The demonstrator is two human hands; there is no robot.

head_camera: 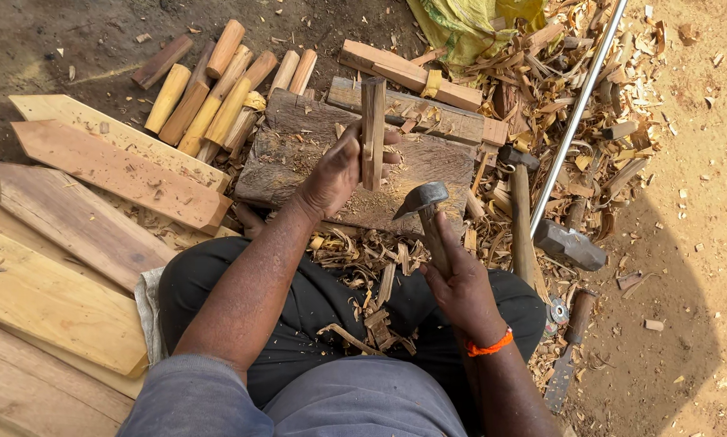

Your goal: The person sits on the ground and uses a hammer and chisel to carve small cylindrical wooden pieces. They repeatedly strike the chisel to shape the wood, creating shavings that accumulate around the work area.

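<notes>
One short wooden stake (373,129) stands upright on the wooden chopping block (298,154), its lower end resting on the block's worn top. The left hand (339,170) wraps around the stake's lower half, fingers curled tight on it and thumb toward the near side, so the stake rises clear above the knuckles. Just to the right of the stake and a little lower, the grey metal head of an adze-like hammer (422,199) hangs close to the wood, apart from it by a small gap. The right hand (459,279) is closed firmly around that tool's wooden handle, close under the head; an orange wristband (490,346) circles the wrist.

Wood shavings (363,251) lie thick between the block and the person's lap, which is covered by dark trousers. Beyond the block a row of rounded pegs (218,97) lies side by side on the dirt. Flat pointed planks (112,170) are stacked at the left. To the right of the block another hammer (570,245) lies among the chips, beside a long metal rod (578,113) running diagonally. A chisel (570,344) lies on the ground near the right knee, and a yellow-green sack (468,24) sits at the far edge.
</notes>
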